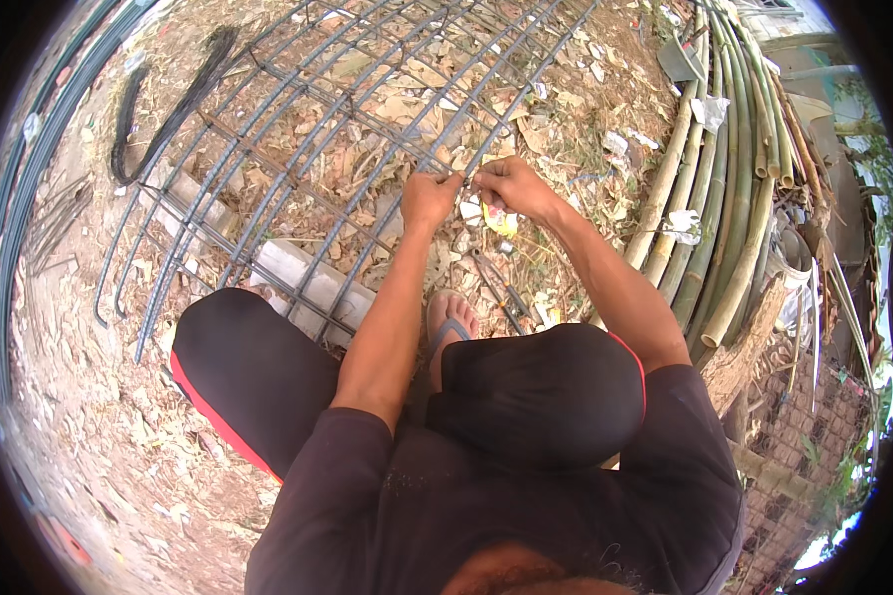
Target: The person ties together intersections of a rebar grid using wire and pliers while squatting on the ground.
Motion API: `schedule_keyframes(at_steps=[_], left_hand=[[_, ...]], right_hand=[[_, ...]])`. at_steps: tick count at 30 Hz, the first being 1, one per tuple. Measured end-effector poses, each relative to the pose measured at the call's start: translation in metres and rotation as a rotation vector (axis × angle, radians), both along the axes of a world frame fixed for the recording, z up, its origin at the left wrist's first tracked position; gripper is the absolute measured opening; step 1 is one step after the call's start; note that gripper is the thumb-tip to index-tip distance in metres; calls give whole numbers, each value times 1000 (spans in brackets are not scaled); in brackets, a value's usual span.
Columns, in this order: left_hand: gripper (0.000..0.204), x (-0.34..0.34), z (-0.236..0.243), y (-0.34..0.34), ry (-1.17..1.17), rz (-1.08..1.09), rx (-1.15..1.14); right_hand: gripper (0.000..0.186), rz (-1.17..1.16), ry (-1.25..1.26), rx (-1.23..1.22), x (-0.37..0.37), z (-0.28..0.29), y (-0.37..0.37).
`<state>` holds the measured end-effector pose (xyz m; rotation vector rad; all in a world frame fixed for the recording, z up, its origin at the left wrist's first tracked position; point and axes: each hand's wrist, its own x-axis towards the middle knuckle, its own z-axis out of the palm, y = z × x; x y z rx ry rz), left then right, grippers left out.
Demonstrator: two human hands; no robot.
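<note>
Two hands, left hand (429, 196) and right hand (511, 186), pinch thin tie wire (465, 177) at the rebar grid's (298, 129) near right edge; this tie looks unfinished.

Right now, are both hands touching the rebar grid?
Touching. The head view shows the left hand and right hand gripping the rebar grid at its near edge.

The ground (99, 436) is dirt with dry leaves and bits of trash in bright sun. Long bamboo poles (709, 198) lie along its right edge, by a brick wall (804, 436).
</note>
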<state>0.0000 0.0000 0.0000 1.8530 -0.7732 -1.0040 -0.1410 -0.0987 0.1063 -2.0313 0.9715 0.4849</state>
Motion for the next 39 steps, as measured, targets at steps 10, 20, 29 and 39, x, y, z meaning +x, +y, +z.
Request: schedule_keyframes(at_steps=[10,20,29,39], left_hand=[[54,-7,-3,5,-1,-6,-32],[51,2,-21,0,92,50,-87],[40,9,-22,12,157,1,-107],[39,-5,-17,6,171,45,-119]], right_hand=[[56,-623,-46,-210,-177,-113,143],[53,-115,301,-528,-156,-139,176],[45,-858,-314,542,-207,-105,152],[35,-867,-524,-852,-217,70,101]])
